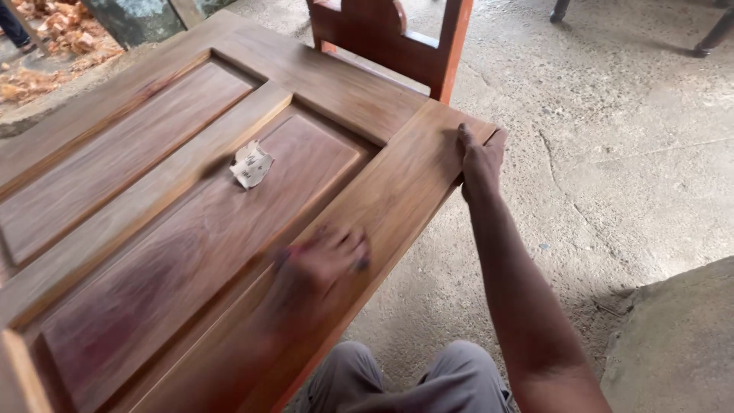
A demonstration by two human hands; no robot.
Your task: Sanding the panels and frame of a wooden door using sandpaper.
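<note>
My right hand is clamped over the far corner of the wooden door, fingers curled round the edge and thumb on top, a closed grip that steadies the panel so it does not slide. The door lies flat in front of me, raised off the concrete floor; I cannot see what carries it. My left hand presses palm-down on the door's near rail, close to the edge, and it is blurred with motion. Something small and dark with a hint of red shows under the fingers, but I cannot tell what it is or how tightly I hold it. A crumpled scrap of sandpaper lies loose on the sunken panel, well apart from both hands. A reddish wooden chair frame stands just beyond the door's far end. My knees in grey trousers sit below the near edge.
</note>
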